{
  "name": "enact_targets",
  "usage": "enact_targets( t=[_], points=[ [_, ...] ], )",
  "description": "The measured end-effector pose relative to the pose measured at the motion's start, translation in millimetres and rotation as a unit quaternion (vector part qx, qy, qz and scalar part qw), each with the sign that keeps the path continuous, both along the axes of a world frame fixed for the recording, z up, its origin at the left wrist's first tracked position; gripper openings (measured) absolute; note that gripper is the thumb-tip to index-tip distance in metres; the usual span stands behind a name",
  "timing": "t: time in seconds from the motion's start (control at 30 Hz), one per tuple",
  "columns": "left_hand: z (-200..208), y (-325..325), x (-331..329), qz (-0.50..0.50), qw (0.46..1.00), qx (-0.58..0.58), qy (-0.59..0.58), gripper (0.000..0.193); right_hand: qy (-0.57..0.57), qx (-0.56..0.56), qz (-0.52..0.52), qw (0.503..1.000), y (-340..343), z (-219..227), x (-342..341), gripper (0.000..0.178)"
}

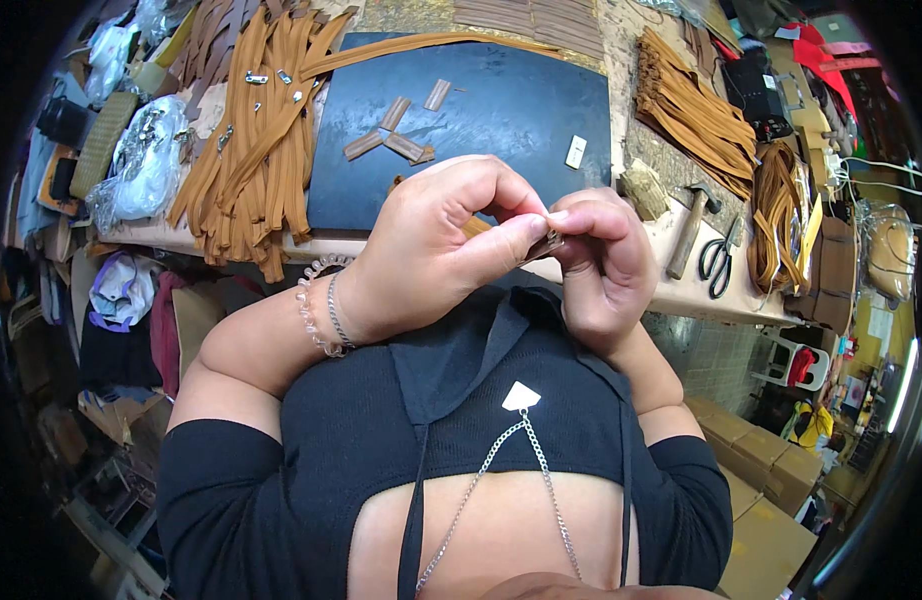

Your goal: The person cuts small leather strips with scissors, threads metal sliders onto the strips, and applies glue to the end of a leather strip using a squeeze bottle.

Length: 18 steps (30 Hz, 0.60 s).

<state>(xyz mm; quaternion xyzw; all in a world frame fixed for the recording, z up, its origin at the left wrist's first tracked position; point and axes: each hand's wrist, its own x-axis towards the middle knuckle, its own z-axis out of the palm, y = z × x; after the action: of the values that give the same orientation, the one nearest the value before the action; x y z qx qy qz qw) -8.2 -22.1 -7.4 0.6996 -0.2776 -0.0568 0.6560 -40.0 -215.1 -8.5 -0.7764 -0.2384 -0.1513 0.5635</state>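
Note:
My left hand (436,245) and my right hand (611,255) meet over the table's near edge, fingertips pinched together. Between them is a small shiny metal piece (553,240) that looks like a zipper slider; the fingers hide most of it. A tan-brown zipper tape (475,227) shows in the gap under my left hand, its ends hidden. Behind my hands lies a dark cutting mat (501,110). On it are several short brown strips (403,146) and a small white block (576,152).
Left of the mat spreads a pile of brown zipper tapes (246,160) with metal sliders (256,78) on top. To the right lie another tape bundle (691,110), a hammer (689,232), black-handled scissors (719,262) and a stone-like block (645,188). Cardboard boxes (766,530) stand at lower right.

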Motion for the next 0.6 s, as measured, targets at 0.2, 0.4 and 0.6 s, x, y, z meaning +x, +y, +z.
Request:
enact_targets(
  t=[0.2, 0.4, 0.6],
  points=[
    [-4, -4, 0, 0.005, 0.999, -0.033, 0.025, 0.009, -0.002, 0.036, 0.006, 0.999, -3, -13, -4, 0.028],
    [-2, 2, 10, -0.061, 0.996, -0.037, 0.051, 0.009, 0.001, 0.018, 0.014, 1.000, -8, -7, -2, 0.025],
    [2, 9, 12, -0.051, 0.995, -0.002, -0.081, 0.020, 0.060, 0.143, 0.055, 0.986, -6, -14, -7, 0.030]
  ],
)
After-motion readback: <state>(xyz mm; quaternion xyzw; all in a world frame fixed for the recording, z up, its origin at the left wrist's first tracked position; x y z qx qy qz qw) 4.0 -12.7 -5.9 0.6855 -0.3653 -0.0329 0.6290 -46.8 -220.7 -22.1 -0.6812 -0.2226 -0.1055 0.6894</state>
